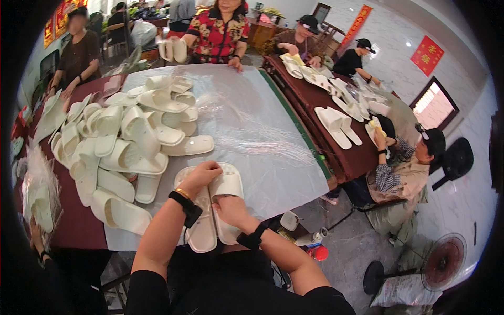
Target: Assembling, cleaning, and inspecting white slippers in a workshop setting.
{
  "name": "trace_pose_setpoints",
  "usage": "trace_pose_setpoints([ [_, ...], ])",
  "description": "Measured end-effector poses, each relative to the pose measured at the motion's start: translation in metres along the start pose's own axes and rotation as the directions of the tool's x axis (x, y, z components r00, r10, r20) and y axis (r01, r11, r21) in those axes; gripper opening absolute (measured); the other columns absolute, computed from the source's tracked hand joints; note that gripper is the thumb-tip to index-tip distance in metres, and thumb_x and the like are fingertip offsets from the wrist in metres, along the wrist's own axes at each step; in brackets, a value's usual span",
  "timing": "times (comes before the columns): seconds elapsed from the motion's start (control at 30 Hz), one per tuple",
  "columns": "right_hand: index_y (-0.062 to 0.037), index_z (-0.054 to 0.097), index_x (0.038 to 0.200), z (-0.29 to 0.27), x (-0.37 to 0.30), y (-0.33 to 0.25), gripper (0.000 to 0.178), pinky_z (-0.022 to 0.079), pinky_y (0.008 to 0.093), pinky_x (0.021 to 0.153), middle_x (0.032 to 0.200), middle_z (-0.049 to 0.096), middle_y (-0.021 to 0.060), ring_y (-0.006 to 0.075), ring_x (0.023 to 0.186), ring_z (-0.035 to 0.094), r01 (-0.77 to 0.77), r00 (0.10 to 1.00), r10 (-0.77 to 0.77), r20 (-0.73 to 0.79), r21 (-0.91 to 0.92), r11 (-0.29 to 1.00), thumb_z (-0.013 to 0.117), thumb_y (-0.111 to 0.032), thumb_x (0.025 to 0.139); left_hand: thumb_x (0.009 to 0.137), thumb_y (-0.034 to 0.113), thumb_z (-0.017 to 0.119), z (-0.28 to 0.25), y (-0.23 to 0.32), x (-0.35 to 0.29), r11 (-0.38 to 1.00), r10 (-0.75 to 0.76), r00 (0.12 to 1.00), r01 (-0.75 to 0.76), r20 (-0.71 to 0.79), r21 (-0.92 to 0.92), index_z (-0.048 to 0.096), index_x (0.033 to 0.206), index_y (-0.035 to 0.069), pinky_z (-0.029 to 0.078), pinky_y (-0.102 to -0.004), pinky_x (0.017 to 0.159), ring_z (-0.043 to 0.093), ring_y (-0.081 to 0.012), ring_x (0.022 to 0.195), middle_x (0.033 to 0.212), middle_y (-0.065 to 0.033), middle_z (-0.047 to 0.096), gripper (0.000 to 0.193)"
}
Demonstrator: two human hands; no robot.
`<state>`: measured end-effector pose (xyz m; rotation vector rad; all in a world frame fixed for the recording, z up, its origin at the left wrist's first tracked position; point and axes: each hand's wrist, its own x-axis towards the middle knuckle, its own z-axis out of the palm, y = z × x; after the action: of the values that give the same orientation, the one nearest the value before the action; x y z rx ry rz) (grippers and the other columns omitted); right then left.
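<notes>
A pair of cream slippers lies side by side at the near edge of the table, toes pointing away from me. Across the left slipper (202,234) reaches my left hand (198,177), its fingers curled together near the toe end; what they hold, if anything, is hidden. My right hand (232,211) is closed at the right slipper (229,185), fingertips tucked into the foot opening under the strap. Just left of my hands rises a heap of loose cream slippers (121,142), jumbled in several layers.
Clear plastic film (262,147) covers the table beyond my hands. Across it, a person in a red floral shirt (219,31) holds slippers. More slippers (336,126) lie on the dark red table at right, where several people work. A fan (444,261) stands lower right.
</notes>
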<state>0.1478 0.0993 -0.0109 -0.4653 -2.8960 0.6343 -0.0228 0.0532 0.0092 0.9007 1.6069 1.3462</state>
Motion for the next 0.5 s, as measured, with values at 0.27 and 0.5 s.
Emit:
trace_pose_setpoints([
  [0.27, 0.0010, 0.060, 0.104, 0.006, -0.001, -0.004, 0.034, 0.053, 0.0475, 0.069, 0.084, 0.066, 0.0221, 0.0380, 0.077, 0.065, -0.015, 0.999, 0.013, -0.036, -0.055, 0.998, 0.061, -0.027, 0.085, 0.092, 0.018, 0.060, -0.007, -0.016, -0.005, 0.975, 0.025, 0.982, -0.064, -0.185, -0.212, 0.059, 0.095, 0.004, 0.039, -0.0226, 0.073, 0.047, -0.0072, 0.080, 0.087, 0.0034, 0.055, 0.014],
  [0.5, 0.0015, 0.059, 0.102, 0.005, -0.002, -0.003, 0.032, 0.051, 0.0490, 0.066, 0.077, 0.064, 0.0222, 0.0410, 0.073, 0.063, 0.006, 0.993, -0.007, -0.115, -0.007, 1.000, 0.064, -0.024, 0.083, 0.092, 0.017, 0.060, -0.007, -0.021, -0.004, 0.922, 0.044, 0.929, -0.179, -0.369, -0.343, 0.059, 0.096, 0.005, 0.043, -0.0251, 0.078, 0.053, -0.0101, 0.082, 0.090, 0.0006, 0.058, 0.013],
])
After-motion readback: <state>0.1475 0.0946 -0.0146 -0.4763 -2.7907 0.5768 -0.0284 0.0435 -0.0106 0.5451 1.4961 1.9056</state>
